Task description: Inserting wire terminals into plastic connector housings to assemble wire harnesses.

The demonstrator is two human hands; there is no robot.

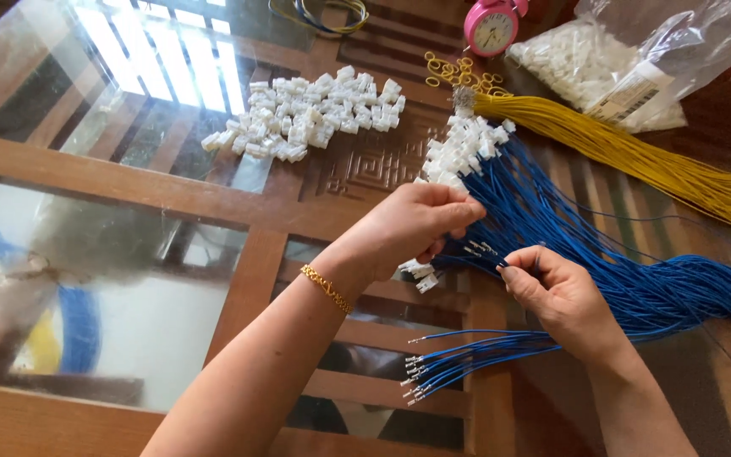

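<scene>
**A:** Where do the hands stand?

**B:** Near the middle of the frame. The left hand [412, 224] is curled shut over a few white plastic connectors [419, 275], which peek out below its fingers. The right hand [556, 292] pinches the bare metal ends of some blue wires [552, 220] between thumb and forefinger, the other fingers loosely bent.

**A:** How would you do this well?

**B:** I'd judge that one wire tip should be held close behind its metal end, lined up straight with a connector slot, and pushed in squarely. Keep the other wires out of the way so that they don't tangle.

**A:** And round about?

**B:** Below the hands, a loose fan of blue wires [467, 355] shows bare tips. Above them, more blue wires already carry a cluster of white connectors [463, 148]. A heap of loose white connectors [310, 114] lies at upper centre on the glass-topped bench [171, 296]. A bundle of yellow wires [636, 152] runs to the right edge.

**A:** Any containers?

**B:** One clear plastic bag [678, 34] at the upper right, open, holding more white connectors. Beside it stands a pink alarm clock [491, 27], with small yellow rubber bands [458, 72] scattered just below.
</scene>
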